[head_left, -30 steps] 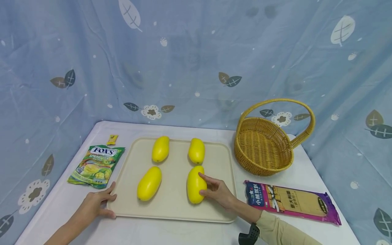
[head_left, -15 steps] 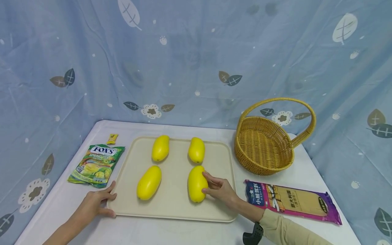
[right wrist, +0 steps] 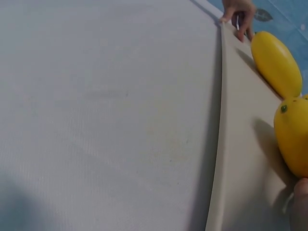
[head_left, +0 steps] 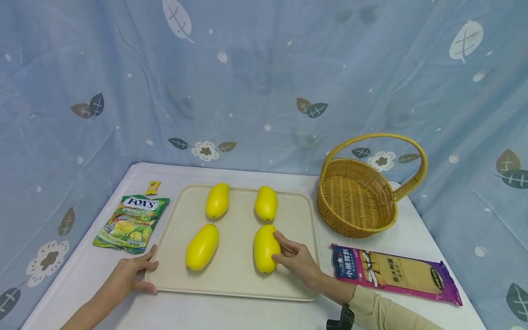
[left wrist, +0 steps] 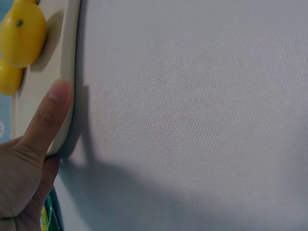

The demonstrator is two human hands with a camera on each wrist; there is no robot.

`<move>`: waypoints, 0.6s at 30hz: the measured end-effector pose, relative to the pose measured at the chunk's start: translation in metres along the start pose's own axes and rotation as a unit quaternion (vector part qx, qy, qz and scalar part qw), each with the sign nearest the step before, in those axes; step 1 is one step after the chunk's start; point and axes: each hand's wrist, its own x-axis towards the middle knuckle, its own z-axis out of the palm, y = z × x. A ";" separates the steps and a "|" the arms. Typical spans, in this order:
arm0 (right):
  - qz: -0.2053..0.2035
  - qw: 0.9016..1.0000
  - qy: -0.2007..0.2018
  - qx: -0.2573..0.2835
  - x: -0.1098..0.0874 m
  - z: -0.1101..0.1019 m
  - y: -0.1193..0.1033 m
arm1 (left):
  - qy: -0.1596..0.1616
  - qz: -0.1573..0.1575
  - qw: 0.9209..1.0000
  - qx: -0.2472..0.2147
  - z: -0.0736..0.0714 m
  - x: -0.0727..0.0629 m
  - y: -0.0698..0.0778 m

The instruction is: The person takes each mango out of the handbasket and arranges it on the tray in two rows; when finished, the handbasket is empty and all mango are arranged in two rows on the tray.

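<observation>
On the beige tray (head_left: 231, 288) lie several yellow mangoes, two in back and two in front. My left hand (head_left: 129, 274) grips the tray's front left corner; in the left wrist view the thumb (left wrist: 57, 98) lies along the rim and a finger goes round the corner. My right hand (head_left: 299, 261) is beside the front right mango (head_left: 264, 250), fingertips and thumb tip right at its right side, slightly apart from each other. The front left mango (head_left: 202, 247) rests tilted. Behind are the back left mango (head_left: 217, 200) and the back right mango (head_left: 266, 204).
A wicker basket (head_left: 356, 197) with a tall handle stands at the back right. In front of it lies a purple pasta pack (head_left: 396, 275). To the tray's left are a green Fox's candy bag (head_left: 132, 222) and a small yellow sweet (head_left: 152, 187). A patterned curtain surrounds the table.
The front right mango has shifted slightly right since a second ago. My right hand has drawn back right, from over the mango to its side. The left hand stays at the tray corner.
</observation>
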 end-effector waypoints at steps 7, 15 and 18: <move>0.001 1.000 0.010 0.002 0.001 -0.001 -0.002 | -0.016 -0.008 1.000 -0.008 -0.001 0.002 0.000; -0.001 1.000 0.002 0.006 0.004 -0.009 0.000 | -0.014 0.019 1.000 -0.009 0.000 0.002 -0.003; -0.002 1.000 -0.004 0.016 0.005 -0.010 -0.001 | -0.035 0.013 0.999 -0.016 -0.001 0.000 -0.005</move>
